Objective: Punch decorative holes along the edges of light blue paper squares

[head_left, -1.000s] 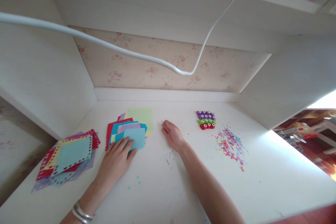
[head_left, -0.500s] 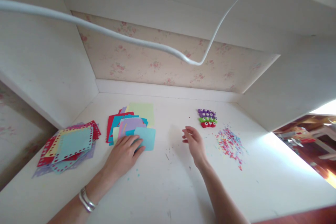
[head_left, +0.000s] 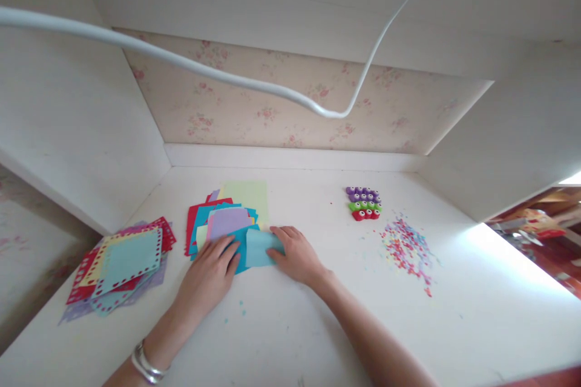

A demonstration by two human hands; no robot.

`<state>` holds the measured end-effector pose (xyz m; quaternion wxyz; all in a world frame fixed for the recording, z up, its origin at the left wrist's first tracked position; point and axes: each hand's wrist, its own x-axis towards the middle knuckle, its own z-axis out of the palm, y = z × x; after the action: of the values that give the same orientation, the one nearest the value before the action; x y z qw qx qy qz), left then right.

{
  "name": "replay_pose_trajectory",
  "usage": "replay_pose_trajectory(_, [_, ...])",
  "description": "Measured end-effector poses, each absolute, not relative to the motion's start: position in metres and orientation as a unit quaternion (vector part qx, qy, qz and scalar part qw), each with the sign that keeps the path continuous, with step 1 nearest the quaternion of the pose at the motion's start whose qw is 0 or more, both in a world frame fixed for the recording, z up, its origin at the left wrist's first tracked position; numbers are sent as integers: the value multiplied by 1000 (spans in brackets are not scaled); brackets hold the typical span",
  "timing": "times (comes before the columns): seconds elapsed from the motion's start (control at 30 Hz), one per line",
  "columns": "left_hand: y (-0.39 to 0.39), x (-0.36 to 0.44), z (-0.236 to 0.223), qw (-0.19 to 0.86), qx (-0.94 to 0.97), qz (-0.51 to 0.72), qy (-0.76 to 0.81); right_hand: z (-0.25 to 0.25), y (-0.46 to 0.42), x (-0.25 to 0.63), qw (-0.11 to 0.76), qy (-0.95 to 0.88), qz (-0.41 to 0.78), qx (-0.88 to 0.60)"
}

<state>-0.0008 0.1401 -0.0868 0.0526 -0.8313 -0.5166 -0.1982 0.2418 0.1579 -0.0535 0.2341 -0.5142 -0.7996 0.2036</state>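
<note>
A light blue sheet of paper [head_left: 259,248] is pinched at its right edge between the thumb and fingers of my right hand [head_left: 297,255]. Under its left side lies a darker blue sheet [head_left: 240,261]. My left hand [head_left: 209,271] rests with fingers spread on the near edge of the paper pile, beside the darker blue sheet. Lilac paper [head_left: 227,222], red paper [head_left: 194,217] and a pale green sheet [head_left: 249,196] show in the same loose pile. A silver bracelet [head_left: 146,366] is on my left wrist.
Sheets with punched-hole borders [head_left: 131,260] are stacked at the left. Purple, green and red craft punches [head_left: 364,202] stand in rows at the back right, near scattered paper confetti [head_left: 406,249]. A white cable [head_left: 272,89] hangs across the view above the white table [head_left: 290,338].
My right hand has moved left from the bare table and taken hold of the light blue sheet, which has shifted right, showing more darker blue paper. My left hand stays on the pile.
</note>
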Motion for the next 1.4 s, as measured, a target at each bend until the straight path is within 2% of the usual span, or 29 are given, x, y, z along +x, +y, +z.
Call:
replay_pose_trajectory(0.3, [147, -7, -84, 72, -793, -165, -582, -62, 124, 317, 406, -696, 199, -558])
replay_pose_trajectory(0.43, [145, -4, -78, 62, -790, -162, -588, -65, 116, 338, 491, -642, 128, -575])
replay_pose_trajectory(0.53, [145, -1, -79, 71, -776, -159, -607, -66, 108, 344, 503, -647, 74, -569])
replay_pose_trajectory(0.63, [145, 1, -82, 83, -753, -148, -636, -69, 101, 341, 475, -709, 66, -517])
replay_pose_trajectory(0.77, [145, 1, -84, 56, -748, -145, -645, -74, 95, 329, 395, -808, 68, -431])
replay_pose_trajectory(0.93, [147, 0, -84, 44, -744, -169, -645, -70, 91, 319, 327, -845, 109, -409])
replay_pose_trajectory(1.1, [150, -4, -84, 58, -749, -190, -632, -67, 101, 319, 325, -799, 81, -499])
replay_pose_trajectory(1.4, [154, -9, -82, 64, -754, -229, -612, -65, 204, 308, 152, -754, 50, -637])
